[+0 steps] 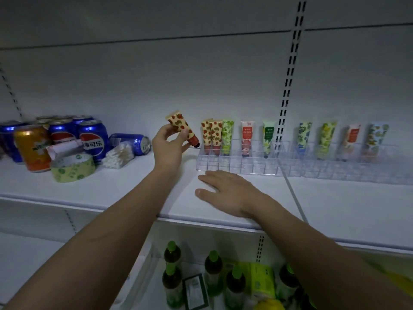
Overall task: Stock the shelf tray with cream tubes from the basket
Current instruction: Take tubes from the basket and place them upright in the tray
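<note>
My left hand pinches a strawberry-print cream tube, tilted with its dark red cap down, just left of the clear shelf tray. Two matching strawberry tubes stand in the tray's left back slots, a green-print tube beside them, then a red-label tube and a green-label tube. My right hand rests flat and open on the shelf in front of the tray. The basket is not clearly visible.
A second clear tray to the right holds several more tubes. Left on the shelf stand Pepsi cans, an orange can, a tape roll and cotton swabs. Green-capped bottles fill the lower shelf.
</note>
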